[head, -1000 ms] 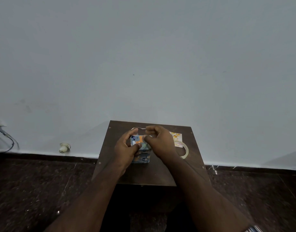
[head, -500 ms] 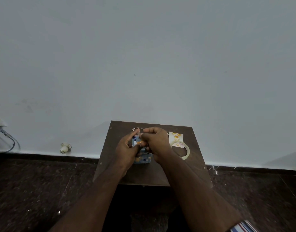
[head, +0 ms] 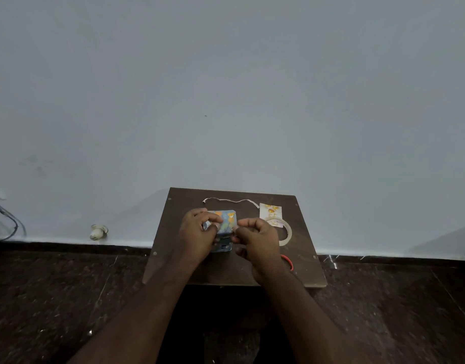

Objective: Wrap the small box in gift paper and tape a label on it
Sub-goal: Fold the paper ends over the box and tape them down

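Left hand (head: 197,232) is curling its fingers round the small box (head: 224,225) at the frame's lower middle; right hand (head: 257,236) is pinching something at the box's right edge, likely tape, though I cannot tell; glossy patterned paper is already covering the box, so wrapping looks nearly done; the printed paper label (head: 270,210) is lying unattached beside the tape ring (head: 286,233) on the dark wooden table (head: 302,269).
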A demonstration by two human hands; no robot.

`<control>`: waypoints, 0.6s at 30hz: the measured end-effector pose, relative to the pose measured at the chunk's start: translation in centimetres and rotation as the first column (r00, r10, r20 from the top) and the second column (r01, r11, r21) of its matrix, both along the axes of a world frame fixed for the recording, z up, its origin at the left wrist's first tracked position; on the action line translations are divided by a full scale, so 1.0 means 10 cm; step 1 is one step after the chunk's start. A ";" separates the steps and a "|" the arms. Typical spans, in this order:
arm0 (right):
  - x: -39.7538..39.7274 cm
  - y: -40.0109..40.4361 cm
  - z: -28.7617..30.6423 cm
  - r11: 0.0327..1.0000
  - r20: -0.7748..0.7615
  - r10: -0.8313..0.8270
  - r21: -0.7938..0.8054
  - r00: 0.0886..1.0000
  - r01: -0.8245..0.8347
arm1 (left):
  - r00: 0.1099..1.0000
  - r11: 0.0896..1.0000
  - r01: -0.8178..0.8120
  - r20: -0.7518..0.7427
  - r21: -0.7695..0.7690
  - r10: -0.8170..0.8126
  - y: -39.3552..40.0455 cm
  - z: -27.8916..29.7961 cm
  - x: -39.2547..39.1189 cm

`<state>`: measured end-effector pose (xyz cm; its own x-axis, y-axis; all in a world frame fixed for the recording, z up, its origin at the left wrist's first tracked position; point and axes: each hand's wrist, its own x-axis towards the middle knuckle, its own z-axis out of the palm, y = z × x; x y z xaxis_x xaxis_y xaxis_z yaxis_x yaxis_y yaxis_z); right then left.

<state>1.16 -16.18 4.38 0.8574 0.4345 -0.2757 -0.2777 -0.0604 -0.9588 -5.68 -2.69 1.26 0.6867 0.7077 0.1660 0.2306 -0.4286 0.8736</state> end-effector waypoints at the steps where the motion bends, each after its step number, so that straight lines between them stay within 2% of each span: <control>1: -0.03 -0.02 -0.02 1.000 -0.004 -0.002 -0.002 1.000 0.002 | 1.000 1.000 -0.008 -0.009 -0.009 0.008 -0.01 0.02 -0.01; 10: -0.23 0.00 -0.07 0.999 -0.049 0.041 0.011 0.998 -0.040 | 0.996 0.996 0.065 -0.052 -0.065 -0.068 0.01 0.04 -0.10; 18: -0.26 0.08 -0.10 1.000 -0.151 -0.010 0.000 0.989 0.010 | 0.994 0.992 0.081 -0.063 -0.098 -0.088 0.02 0.01 -0.10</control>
